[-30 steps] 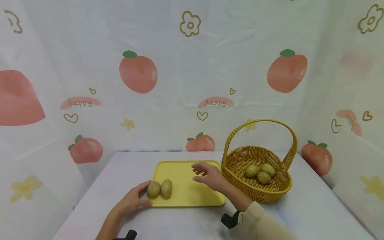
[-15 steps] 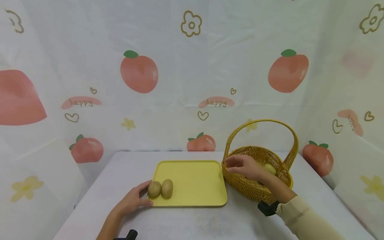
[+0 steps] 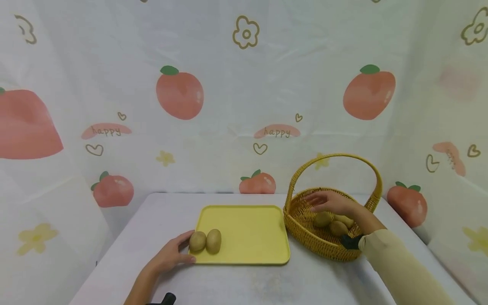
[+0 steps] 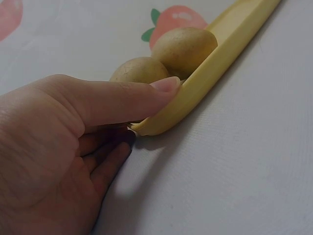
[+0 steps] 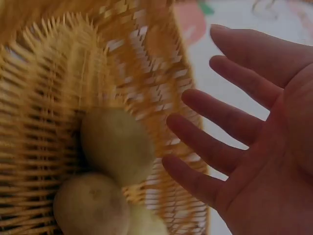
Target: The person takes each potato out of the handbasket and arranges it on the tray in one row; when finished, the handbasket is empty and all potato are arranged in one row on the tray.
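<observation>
My left hand holds the left end of a yellow tray. In the left wrist view the thumb lies over the tray's rim and the other fingers are at its underside. Two potatoes, a rounder one and a longer one, sit side by side at that end. Over the wicker basket my right hand hovers with nothing in it. Its fingers are spread and nearly straight in the right wrist view. Three potatoes lie together in the basket below this hand.
The basket's tall arched handle rises above the right forearm. The basket stands close to the tray's right end on a white-covered table. A white curtain with printed fruit hangs behind the table.
My right hand has moved right, from above the tray to above the basket, empty throughout. The left hand keeps its place at the tray, and the potatoes have not moved.
</observation>
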Demonstrator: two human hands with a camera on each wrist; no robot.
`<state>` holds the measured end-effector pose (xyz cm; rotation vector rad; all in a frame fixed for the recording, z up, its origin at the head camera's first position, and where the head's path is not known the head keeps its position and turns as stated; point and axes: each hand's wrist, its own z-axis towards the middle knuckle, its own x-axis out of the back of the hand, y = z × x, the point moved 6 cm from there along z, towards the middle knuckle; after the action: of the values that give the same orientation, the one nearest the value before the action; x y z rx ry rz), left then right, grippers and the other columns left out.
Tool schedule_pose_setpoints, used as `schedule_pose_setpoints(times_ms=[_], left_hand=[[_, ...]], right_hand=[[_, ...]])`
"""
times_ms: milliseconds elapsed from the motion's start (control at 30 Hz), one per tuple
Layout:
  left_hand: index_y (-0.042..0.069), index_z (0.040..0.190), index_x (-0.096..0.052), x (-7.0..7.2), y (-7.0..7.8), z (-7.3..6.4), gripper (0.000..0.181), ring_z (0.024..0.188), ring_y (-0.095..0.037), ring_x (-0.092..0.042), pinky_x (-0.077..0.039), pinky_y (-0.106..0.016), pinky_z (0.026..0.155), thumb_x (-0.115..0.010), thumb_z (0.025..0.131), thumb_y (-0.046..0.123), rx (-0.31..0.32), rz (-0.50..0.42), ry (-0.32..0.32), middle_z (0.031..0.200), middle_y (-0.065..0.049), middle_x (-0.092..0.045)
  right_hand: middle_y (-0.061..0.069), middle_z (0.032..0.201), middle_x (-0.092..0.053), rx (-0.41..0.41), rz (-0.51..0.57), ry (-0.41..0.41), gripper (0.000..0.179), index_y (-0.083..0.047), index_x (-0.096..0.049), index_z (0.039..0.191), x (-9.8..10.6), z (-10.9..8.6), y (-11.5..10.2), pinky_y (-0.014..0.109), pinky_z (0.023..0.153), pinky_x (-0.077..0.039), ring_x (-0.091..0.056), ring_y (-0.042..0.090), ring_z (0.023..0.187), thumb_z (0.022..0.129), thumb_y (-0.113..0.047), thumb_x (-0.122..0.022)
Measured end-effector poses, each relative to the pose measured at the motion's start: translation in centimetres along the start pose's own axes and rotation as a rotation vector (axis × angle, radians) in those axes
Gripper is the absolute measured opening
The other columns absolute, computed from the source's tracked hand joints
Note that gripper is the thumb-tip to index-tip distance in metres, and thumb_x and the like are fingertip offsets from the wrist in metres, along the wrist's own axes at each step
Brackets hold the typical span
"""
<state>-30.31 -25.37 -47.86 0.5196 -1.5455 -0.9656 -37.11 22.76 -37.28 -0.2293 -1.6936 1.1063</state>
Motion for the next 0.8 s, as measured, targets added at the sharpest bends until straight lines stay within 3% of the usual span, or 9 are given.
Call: schedule_pose_setpoints(times_ms=[300,433,600,800], left_hand=[[-0.004,0.143,-0.042,0.0,-0.2,0.0,0.09,0.131,-0.043,-0.042,-0.029,-0.053,0.112,-0.087,0.069,0.022,0.013,-0.02,0.007,0.144,-0.025,-0.043],[-0.004,0.143,-0.041,-0.1,-0.2,0.0,0.091,0.132,-0.043,-0.041,-0.029,-0.053,0.112,-0.087,0.069,0.021,0.021,-0.021,0.005,0.145,-0.024,-0.042],[-0.003,0.143,-0.042,0.0,-0.1,0.0,0.091,0.132,-0.043,-0.041,-0.029,-0.053,0.112,-0.087,0.068,0.021,0.031,-0.025,0.009,0.145,-0.024,-0.042],[-0.004,0.143,-0.041,0.0,-0.3,0.1,0.092,0.132,-0.043,-0.041,-0.029,-0.053,0.112,-0.087,0.068,0.023,0.021,-0.024,0.005,0.145,-0.025,-0.042]], right_hand=[[0.029,0.135,-0.05,-0.121,-0.067,-0.132,0.052,0.004,-0.049,0.137,-1.2,1.1,3.2,0.06,0.098,-0.044,-0.043,0.05,0.125,0.09,-0.009,-0.065],[0.022,0.134,-0.053,-0.18,-0.146,-0.188,0.051,-0.001,-0.055,0.135,-1.7,1.0,3.7,0.052,0.096,-0.046,-0.047,0.043,0.122,0.085,-0.007,-0.067],[0.015,0.124,-0.058,-0.204,-0.244,-0.203,0.044,-0.006,-0.066,0.123,-1.8,1.2,3.5,0.036,0.078,-0.047,-0.051,0.027,0.1,0.08,0.001,-0.067],[0.008,0.107,-0.06,-0.198,-0.295,-0.192,0.035,-0.008,-0.071,0.111,-1.8,1.5,3.5,0.033,0.069,-0.047,-0.05,0.023,0.087,0.077,0.002,-0.068]])
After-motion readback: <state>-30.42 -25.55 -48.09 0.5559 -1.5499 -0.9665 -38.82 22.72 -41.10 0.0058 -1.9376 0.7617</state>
